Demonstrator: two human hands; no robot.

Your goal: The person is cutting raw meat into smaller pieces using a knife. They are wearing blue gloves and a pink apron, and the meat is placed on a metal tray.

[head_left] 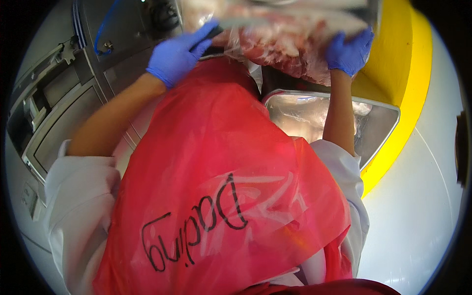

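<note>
My left hand (173, 58), in a blue glove, is closed around the dark handle of a knife (214, 32). Its pale blade (243, 22), smeared by motion, points right across a clear plastic bag of raw meat (280, 49). The meat is pink and red with whitish fat. At the bag's right end my right hand (350, 53), also blue-gloved, grips the plastic. Part of its fingers is hidden against the bag.
Below the bag, a metal tub (339, 115) holds more plastic-wrapped pieces. A yellow curved barrier (415, 93) runs along the right. Steel machinery (64, 98) stands at the left, with a blue hose (101, 34). My red apron (221, 172) fills the middle.
</note>
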